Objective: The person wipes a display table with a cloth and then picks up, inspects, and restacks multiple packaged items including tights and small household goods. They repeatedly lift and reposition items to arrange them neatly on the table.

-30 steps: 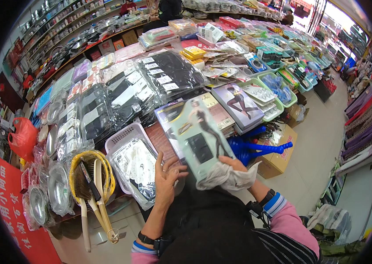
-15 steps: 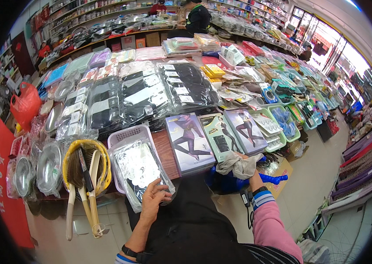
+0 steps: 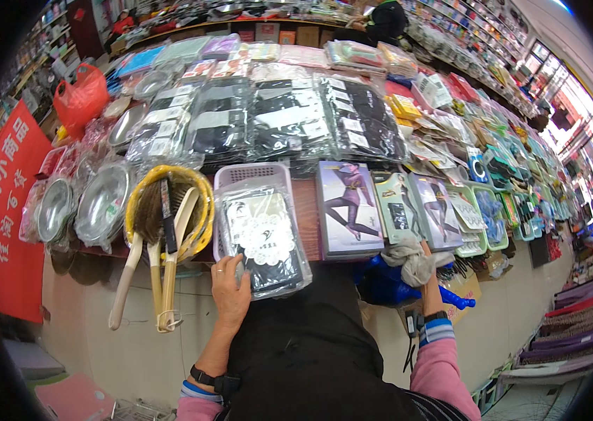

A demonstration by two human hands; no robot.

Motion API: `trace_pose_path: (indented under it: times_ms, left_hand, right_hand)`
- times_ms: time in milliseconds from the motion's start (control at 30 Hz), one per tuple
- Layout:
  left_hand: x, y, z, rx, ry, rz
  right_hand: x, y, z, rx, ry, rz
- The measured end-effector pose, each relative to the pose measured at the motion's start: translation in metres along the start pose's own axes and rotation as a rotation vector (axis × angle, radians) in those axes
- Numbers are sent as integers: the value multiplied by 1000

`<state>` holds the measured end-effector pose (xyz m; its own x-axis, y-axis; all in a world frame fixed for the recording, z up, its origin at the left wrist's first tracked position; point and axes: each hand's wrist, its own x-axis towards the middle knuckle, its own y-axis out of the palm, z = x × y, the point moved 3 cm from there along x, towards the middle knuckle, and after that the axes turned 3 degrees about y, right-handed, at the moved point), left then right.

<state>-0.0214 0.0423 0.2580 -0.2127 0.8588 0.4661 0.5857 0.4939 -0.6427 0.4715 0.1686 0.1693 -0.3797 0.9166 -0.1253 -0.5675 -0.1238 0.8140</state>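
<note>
My left hand (image 3: 230,289) is at the lower left edge of a clear plastic packet (image 3: 263,242) with dark contents and a white printed label. Its fingers are loosely bent and spread, touching the packet's edge without visibly gripping it. The packet lies slantwise over a pale lilac plastic basket (image 3: 253,172) at the table's front edge. On the right, my right hand (image 3: 426,272) grips a crumpled grey cloth (image 3: 407,258), its fingers partly hidden by it. The cloth is just in front of the boxed tights (image 3: 350,210), above a blue plastic object (image 3: 386,284).
A yellow-rimmed basket (image 3: 207,210) holding wooden-handled brushes (image 3: 163,270) juts over the table edge at left, beside wrapped metal bowls (image 3: 105,203). Behind lie rows of packaged dark garments (image 3: 289,119). Green baskets (image 3: 475,242) stand at right. A red banner (image 3: 12,231) hangs far left.
My left hand has moved from the packet's lower right corner to its lower left edge. The view has shifted, so the table appears farther right and higher. My right hand still holds the cloth.
</note>
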Motion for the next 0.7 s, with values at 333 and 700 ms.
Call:
trace_pose_path:
  times_ms: [333,700]
  left_hand:
    - [-17,5,37,6,-351,292]
    - [-8,12,51,-39,-407,193]
  right_hand:
    - [-60,23,-92,-658,185,-493]
    - [19,160,-189,-1157,420,-27]
